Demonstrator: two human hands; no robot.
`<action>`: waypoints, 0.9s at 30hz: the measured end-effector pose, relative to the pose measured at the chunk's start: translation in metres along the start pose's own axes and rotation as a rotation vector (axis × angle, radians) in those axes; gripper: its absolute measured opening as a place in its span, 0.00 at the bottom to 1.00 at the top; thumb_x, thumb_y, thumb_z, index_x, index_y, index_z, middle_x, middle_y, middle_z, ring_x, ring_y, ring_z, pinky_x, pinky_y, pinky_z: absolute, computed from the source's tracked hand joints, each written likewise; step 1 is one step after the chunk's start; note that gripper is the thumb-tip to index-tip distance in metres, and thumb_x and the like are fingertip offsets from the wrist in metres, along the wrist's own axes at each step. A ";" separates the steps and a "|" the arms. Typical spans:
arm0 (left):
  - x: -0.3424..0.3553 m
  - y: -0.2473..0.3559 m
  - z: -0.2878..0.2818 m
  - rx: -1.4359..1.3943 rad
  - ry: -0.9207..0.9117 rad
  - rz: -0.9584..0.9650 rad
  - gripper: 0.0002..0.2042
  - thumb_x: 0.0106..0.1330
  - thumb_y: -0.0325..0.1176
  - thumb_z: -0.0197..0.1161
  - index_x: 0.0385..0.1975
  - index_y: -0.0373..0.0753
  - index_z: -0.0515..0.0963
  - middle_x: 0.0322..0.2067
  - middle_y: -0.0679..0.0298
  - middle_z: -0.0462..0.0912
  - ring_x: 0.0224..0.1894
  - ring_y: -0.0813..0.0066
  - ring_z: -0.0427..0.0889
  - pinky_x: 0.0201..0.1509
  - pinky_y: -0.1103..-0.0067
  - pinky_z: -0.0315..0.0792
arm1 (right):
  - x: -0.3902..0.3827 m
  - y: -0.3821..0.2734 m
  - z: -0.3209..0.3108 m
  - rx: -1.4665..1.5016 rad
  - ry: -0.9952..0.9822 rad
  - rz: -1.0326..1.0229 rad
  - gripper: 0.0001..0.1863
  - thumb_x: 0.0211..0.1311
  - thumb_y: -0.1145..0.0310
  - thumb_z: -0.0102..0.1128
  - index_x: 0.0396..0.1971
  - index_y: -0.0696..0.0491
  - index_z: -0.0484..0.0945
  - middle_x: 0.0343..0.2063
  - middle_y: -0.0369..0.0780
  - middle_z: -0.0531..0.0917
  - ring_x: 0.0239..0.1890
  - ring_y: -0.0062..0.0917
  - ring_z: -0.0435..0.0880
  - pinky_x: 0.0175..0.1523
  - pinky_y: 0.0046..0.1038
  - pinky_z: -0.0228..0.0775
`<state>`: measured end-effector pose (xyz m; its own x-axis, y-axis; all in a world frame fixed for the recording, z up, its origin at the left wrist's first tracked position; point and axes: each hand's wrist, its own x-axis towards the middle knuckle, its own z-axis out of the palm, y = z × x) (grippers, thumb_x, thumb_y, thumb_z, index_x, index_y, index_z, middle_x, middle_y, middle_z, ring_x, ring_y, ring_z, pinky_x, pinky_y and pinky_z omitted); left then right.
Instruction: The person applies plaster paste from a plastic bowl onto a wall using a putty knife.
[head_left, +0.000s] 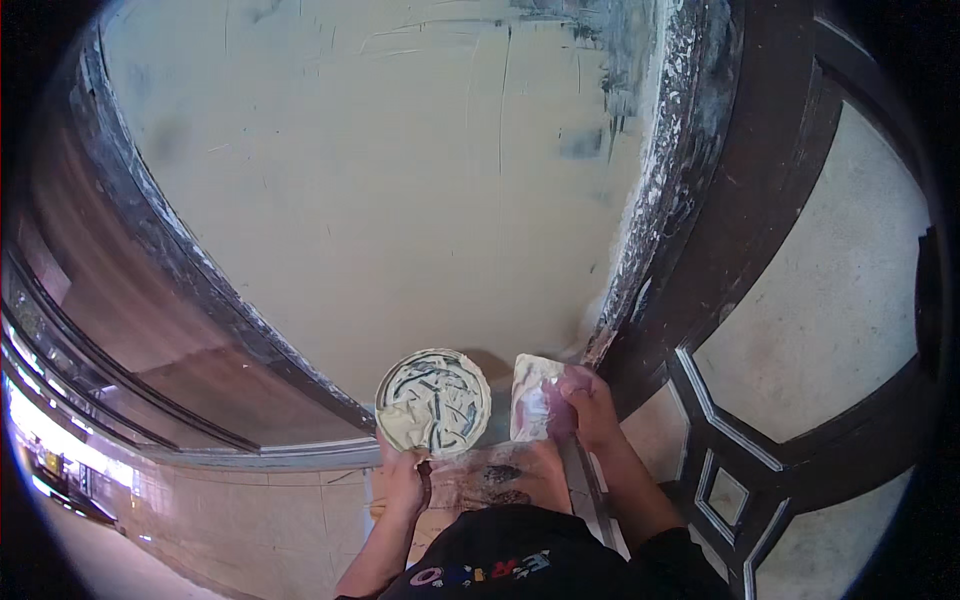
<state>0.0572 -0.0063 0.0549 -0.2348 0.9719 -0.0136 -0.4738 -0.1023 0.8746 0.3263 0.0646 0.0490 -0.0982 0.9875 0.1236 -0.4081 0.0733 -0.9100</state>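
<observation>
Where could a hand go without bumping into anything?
The wide plastered wall is bare above the round plate, between the two dark frames. Down low it's crowded: the left hand holds the plate, and the right hand holds the scraper.

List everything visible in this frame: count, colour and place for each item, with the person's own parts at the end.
Round putty-smeared mixing plate: one, cream with dark streaks, lower centre, in the left hand.
Flat putty-coated scraper blade: one, off-white, right of the plate, in the right hand.
Cream-plastered wall panel: one, beige, upper centre.
Dark wooden frame: one, dark brown, spattered white, right side.
Left hand: one, under the plate.
Right hand: one, gripping the scraper.
</observation>
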 end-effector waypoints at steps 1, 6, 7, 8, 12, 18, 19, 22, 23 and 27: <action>-0.001 0.001 0.003 -0.004 0.032 0.047 0.37 0.51 0.19 0.46 0.67 0.47 0.53 0.59 0.57 0.67 0.57 0.62 0.74 0.43 0.71 0.82 | 0.000 0.006 0.002 0.002 0.003 -0.003 0.16 0.67 0.71 0.52 0.53 0.61 0.73 0.40 0.34 0.81 0.41 0.15 0.78 0.48 0.22 0.72; 0.012 -0.021 -0.028 0.362 -0.020 0.274 0.37 0.51 0.20 0.47 0.67 0.44 0.53 0.60 0.61 0.66 0.58 0.67 0.70 0.53 0.75 0.70 | -0.006 0.025 0.034 -0.057 -0.064 0.036 0.16 0.65 0.72 0.52 0.51 0.61 0.75 0.41 0.35 0.81 0.43 0.16 0.77 0.49 0.22 0.71; 0.013 -0.022 -0.029 0.363 -0.024 0.274 0.37 0.51 0.20 0.47 0.67 0.44 0.53 0.60 0.61 0.66 0.58 0.67 0.70 0.53 0.75 0.70 | -0.007 0.026 0.043 -0.096 -0.054 0.000 0.16 0.64 0.72 0.52 0.50 0.61 0.75 0.41 0.35 0.81 0.42 0.17 0.77 0.50 0.22 0.71; 0.013 -0.023 -0.028 0.342 -0.019 0.309 0.37 0.51 0.20 0.47 0.67 0.44 0.53 0.59 0.61 0.66 0.57 0.67 0.71 0.52 0.75 0.70 | -0.008 0.019 0.052 -0.125 -0.032 0.010 0.17 0.63 0.73 0.51 0.51 0.61 0.74 0.41 0.36 0.81 0.43 0.18 0.77 0.50 0.23 0.71; 0.014 -0.018 -0.028 0.398 -0.096 0.408 0.35 0.52 0.20 0.48 0.66 0.36 0.51 0.60 0.56 0.63 0.60 0.65 0.66 0.62 0.75 0.60 | -0.002 0.012 0.065 -0.136 0.030 -0.025 0.18 0.63 0.73 0.51 0.51 0.62 0.74 0.41 0.36 0.81 0.43 0.18 0.78 0.50 0.23 0.70; 0.013 -0.009 -0.030 0.622 -0.206 0.605 0.33 0.52 0.20 0.51 0.62 0.29 0.54 0.59 0.52 0.61 0.61 0.59 0.60 0.68 0.72 0.47 | 0.003 0.001 0.084 -0.153 0.057 -0.066 0.19 0.63 0.72 0.53 0.52 0.62 0.73 0.44 0.38 0.81 0.45 0.19 0.78 0.53 0.24 0.70; 0.016 -0.007 -0.034 0.618 -0.217 0.605 0.33 0.52 0.20 0.51 0.62 0.29 0.54 0.59 0.52 0.61 0.61 0.59 0.60 0.68 0.72 0.47 | 0.003 0.001 0.086 -0.175 0.067 -0.080 0.19 0.63 0.71 0.53 0.53 0.62 0.73 0.44 0.38 0.81 0.45 0.19 0.78 0.53 0.24 0.70; 0.028 -0.004 -0.043 0.823 -0.329 0.734 0.31 0.54 0.20 0.50 0.61 0.27 0.53 0.56 0.51 0.63 0.58 0.62 0.61 0.66 0.71 0.50 | 0.000 -0.011 0.094 -0.169 0.071 -0.087 0.19 0.64 0.71 0.53 0.53 0.62 0.73 0.45 0.38 0.81 0.46 0.19 0.78 0.53 0.24 0.70; 0.030 -0.004 -0.043 0.821 -0.336 0.734 0.31 0.54 0.20 0.50 0.61 0.27 0.53 0.56 0.51 0.63 0.58 0.62 0.61 0.66 0.71 0.50 | 0.000 -0.014 0.096 -0.140 0.056 -0.077 0.18 0.64 0.71 0.53 0.53 0.62 0.73 0.45 0.38 0.81 0.46 0.19 0.78 0.53 0.24 0.70; 0.034 -0.006 -0.036 0.644 -0.363 0.587 0.30 0.53 0.19 0.47 0.60 0.30 0.51 0.53 0.54 0.64 0.56 0.68 0.63 0.65 0.73 0.53 | 0.002 -0.009 0.091 -0.161 0.052 -0.100 0.18 0.65 0.71 0.55 0.53 0.62 0.73 0.45 0.38 0.80 0.46 0.18 0.77 0.52 0.24 0.70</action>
<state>0.0214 0.0195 0.0315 0.0425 0.8201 0.5706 0.2214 -0.5647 0.7951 0.2476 0.0530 0.0936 -0.0159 0.9797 0.1999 -0.2630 0.1888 -0.9461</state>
